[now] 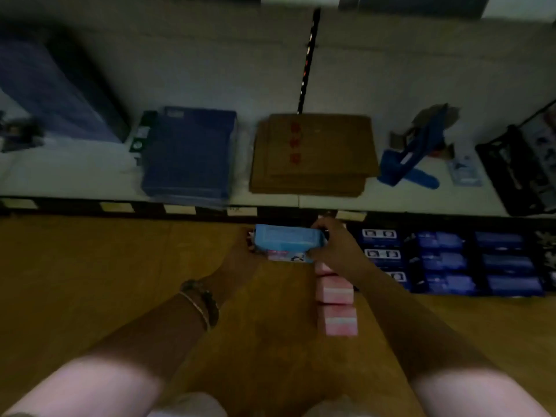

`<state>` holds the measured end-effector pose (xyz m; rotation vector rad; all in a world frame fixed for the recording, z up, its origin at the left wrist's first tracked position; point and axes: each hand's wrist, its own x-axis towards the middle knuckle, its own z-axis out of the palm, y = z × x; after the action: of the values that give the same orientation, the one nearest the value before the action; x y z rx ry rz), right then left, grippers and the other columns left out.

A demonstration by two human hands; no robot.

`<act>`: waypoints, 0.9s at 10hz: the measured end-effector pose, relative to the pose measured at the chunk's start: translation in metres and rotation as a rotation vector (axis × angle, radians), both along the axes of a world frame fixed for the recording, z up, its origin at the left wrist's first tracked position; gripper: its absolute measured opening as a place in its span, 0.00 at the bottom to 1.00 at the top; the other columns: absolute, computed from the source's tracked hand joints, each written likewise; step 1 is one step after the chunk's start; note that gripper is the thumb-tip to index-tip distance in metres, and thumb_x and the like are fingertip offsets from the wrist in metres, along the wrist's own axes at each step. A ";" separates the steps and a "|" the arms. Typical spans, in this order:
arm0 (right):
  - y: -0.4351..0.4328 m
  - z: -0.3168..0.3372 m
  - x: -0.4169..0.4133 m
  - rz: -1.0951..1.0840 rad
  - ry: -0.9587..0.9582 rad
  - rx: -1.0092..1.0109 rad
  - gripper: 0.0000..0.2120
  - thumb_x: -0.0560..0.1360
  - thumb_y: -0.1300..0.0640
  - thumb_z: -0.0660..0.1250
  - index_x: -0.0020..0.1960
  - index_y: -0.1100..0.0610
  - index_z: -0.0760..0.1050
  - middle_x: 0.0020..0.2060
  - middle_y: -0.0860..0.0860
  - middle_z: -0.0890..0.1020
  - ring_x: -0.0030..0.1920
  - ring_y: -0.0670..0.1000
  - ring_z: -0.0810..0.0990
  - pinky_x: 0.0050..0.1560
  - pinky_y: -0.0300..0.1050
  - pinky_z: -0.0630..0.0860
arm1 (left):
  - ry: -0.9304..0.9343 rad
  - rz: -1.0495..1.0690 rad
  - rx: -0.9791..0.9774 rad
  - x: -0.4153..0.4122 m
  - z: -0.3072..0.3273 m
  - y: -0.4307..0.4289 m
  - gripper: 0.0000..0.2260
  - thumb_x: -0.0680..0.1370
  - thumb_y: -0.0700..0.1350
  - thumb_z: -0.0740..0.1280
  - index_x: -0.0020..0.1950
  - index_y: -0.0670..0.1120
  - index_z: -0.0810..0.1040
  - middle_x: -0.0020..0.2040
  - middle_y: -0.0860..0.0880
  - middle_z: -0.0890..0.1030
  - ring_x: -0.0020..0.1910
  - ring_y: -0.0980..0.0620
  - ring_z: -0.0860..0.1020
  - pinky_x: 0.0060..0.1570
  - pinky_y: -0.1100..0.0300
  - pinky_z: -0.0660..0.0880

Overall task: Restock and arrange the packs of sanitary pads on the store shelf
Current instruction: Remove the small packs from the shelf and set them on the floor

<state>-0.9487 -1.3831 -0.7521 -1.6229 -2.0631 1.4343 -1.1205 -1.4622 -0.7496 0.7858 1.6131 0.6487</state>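
Note:
A light blue pack of sanitary pads (287, 240) is held over the wooden lower shelf (120, 266), just under the edge of the shelf above. My left hand (240, 260) grips its left end and my right hand (334, 245) grips its right end. A pink-and-white pack (290, 256) lies directly beneath it, partly hidden. To the right, a row of pink packs (337, 305) runs toward me. Dark blue packs (448, 263) fill the shelf further right in rows.
The white upper shelf (270, 201) carries a dark blue box (188, 155), a stack of brown cardboard (313, 155), a blue tape dispenser (415, 155) and a black basket (523, 170). Price tags line its front edge. The picture is dim and blurred.

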 end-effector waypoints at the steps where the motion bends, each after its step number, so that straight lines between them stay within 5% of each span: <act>1: -0.001 -0.058 -0.002 0.051 -0.063 0.042 0.22 0.69 0.67 0.71 0.59 0.60 0.68 0.59 0.56 0.68 0.55 0.47 0.67 0.42 0.29 0.68 | 0.065 0.023 0.014 0.000 -0.058 0.002 0.12 0.77 0.34 0.64 0.60 0.42 0.72 0.50 0.50 0.73 0.49 0.55 0.73 0.47 0.72 0.70; 2: 0.002 -0.126 -0.001 0.172 -0.129 0.096 0.21 0.69 0.65 0.71 0.59 0.61 0.67 0.62 0.59 0.68 0.60 0.53 0.69 0.52 0.36 0.68 | 0.134 0.040 0.049 0.004 -0.121 0.004 0.18 0.77 0.37 0.65 0.66 0.39 0.68 0.60 0.46 0.73 0.60 0.49 0.72 0.55 0.63 0.67; 4: 0.009 -0.200 -0.001 0.337 -0.287 0.191 0.23 0.72 0.63 0.68 0.64 0.61 0.66 0.66 0.59 0.68 0.65 0.57 0.69 0.60 0.44 0.69 | 0.119 -0.060 -0.085 0.006 -0.195 0.012 0.20 0.74 0.38 0.69 0.65 0.41 0.71 0.65 0.41 0.74 0.62 0.44 0.73 0.63 0.51 0.71; 6: 0.005 -0.232 -0.003 0.339 -0.457 0.248 0.25 0.75 0.62 0.64 0.70 0.64 0.61 0.69 0.61 0.62 0.69 0.61 0.63 0.66 0.47 0.63 | 0.129 -0.057 -0.131 0.018 -0.229 0.009 0.20 0.77 0.41 0.67 0.67 0.39 0.68 0.65 0.40 0.72 0.63 0.43 0.72 0.61 0.58 0.69; 7: 0.004 -0.243 -0.005 0.393 -0.506 0.243 0.24 0.76 0.62 0.62 0.70 0.64 0.60 0.70 0.62 0.60 0.69 0.61 0.62 0.65 0.47 0.63 | 0.152 -0.021 -0.127 0.017 -0.243 0.008 0.18 0.78 0.39 0.64 0.67 0.38 0.68 0.64 0.39 0.72 0.63 0.42 0.72 0.59 0.57 0.69; 8: 0.005 -0.254 -0.008 0.385 -0.438 0.295 0.23 0.81 0.55 0.56 0.73 0.57 0.54 0.68 0.61 0.65 0.65 0.60 0.69 0.54 0.46 0.69 | 0.151 0.010 -0.104 0.018 -0.251 0.009 0.17 0.78 0.39 0.65 0.65 0.38 0.70 0.64 0.39 0.74 0.62 0.42 0.73 0.61 0.55 0.70; 9: 0.004 -0.258 -0.012 0.230 -0.368 0.261 0.23 0.82 0.51 0.50 0.75 0.52 0.49 0.68 0.60 0.66 0.64 0.58 0.70 0.49 0.43 0.69 | 0.150 0.019 -0.105 0.018 -0.258 0.012 0.16 0.78 0.40 0.64 0.66 0.38 0.70 0.63 0.40 0.74 0.62 0.42 0.73 0.61 0.56 0.70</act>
<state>-0.9608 -1.3794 -1.0102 -1.6831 -2.5831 0.9137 -1.1026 -1.4497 -1.0072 0.7574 1.7779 0.5243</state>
